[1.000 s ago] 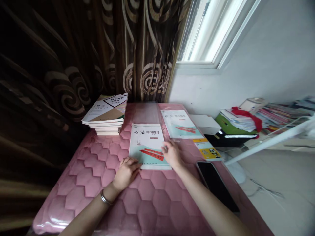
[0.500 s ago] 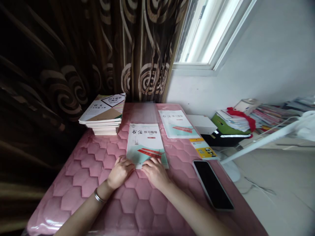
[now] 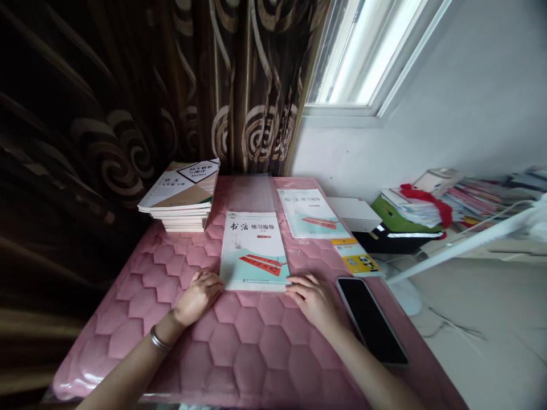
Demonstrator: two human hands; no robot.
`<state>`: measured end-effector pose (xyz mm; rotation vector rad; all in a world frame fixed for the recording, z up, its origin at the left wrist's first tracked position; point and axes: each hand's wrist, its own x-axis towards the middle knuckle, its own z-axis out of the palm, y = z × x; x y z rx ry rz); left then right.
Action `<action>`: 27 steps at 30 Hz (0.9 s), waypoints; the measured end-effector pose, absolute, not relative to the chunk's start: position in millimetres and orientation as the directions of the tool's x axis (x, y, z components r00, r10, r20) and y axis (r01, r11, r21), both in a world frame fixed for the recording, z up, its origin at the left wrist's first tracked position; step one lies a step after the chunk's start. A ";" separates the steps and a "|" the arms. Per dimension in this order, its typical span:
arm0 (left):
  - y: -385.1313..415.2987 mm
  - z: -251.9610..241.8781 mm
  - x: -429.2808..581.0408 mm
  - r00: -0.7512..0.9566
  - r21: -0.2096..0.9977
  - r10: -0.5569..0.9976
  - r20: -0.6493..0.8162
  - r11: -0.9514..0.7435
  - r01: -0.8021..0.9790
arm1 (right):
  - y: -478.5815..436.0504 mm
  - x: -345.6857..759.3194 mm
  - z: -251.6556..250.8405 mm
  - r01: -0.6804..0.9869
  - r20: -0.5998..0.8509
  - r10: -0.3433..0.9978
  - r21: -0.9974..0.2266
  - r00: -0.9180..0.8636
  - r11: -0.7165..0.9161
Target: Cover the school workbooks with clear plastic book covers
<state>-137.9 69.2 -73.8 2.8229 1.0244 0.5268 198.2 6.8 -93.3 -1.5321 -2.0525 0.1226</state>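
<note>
I've got my left hand (image 3: 200, 297) and right hand (image 3: 315, 303) at the front book's (image 3: 253, 247) near corners, whether gripping I can't tell.

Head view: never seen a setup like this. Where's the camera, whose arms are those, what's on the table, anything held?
There is no robot: these are a person's bare arms, seen by a camera worn on their head, looking forward and down. The left hand and right hand are at the near corners of a booklet lying flat on a pink padded table cover. Neither hand lifts anything; whether the fingers pinch the booklet is unclear. Beyond it lie a clear plastic sheet and, to the right, a similar booklet. A book stack stands left; a phone lies right.
</note>
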 end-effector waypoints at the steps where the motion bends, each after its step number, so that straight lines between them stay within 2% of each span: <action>1: 69.2 -73.5 -138.0 0.715 0.206 0.638 0.285 -0.770 0.604 | 6.1 201.4 -94.4 0.851 0.386 0.907 -0.407 -0.169 0.332; 6: 68.3 -71.7 -138.0 0.705 0.245 0.622 0.340 -0.783 0.572 | 2.9 210.4 -96.8 0.875 0.385 0.915 -0.392 -0.123 0.283; 13: 68.8 -75.3 -138.2 0.664 0.322 0.641 0.385 -0.768 0.554 | 2.7 210.5 -97.4 0.870 0.415 0.900 -0.385 -0.134 0.308; 20: 63.5 -74.7 -144.4 0.682 0.259 0.655 0.324 -0.755 0.602 | 4.7 213.1 -102.3 0.858 0.488 0.861 -0.371 -0.144 0.354; 24: 55.0 -76.7 -150.5 0.651 0.267 0.684 0.329 -0.728 0.631 | 3.6 212.5 -98.1 0.835 0.455 0.881 -0.428 -0.131 0.345; 27: 53.8 -80.3 -149.2 0.564 0.369 0.753 0.339 -0.658 0.656 | 4.2 209.6 -93.6 0.826 0.424 0.904 -0.490 -0.054 0.279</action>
